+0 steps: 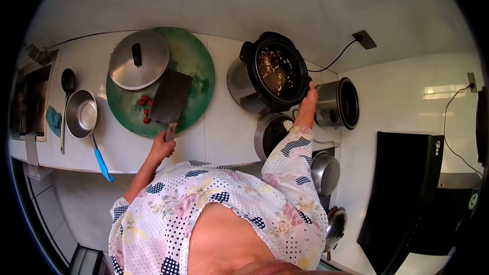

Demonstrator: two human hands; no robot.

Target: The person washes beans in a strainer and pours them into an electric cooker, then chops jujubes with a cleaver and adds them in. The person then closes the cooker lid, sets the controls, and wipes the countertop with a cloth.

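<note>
My left hand is closed around the handle of a cleaver, its broad dark blade lying over a round green cutting board. Several small red dates rest on the board beside the blade. A silver pot lid with a black handle covers the board's upper left; what is beneath it is hidden. My right hand grips the right rim of an electric cooker, its fingers partly hidden. Inside the cooker's open black pot, pale and reddish grains or beans sit in liquid.
Left of the board are a saucepan with a blue handle, a black ladle, a blue cloth and a sink. Another cooker, a round lid and a metal pot stand right. A cord runs to a wall socket.
</note>
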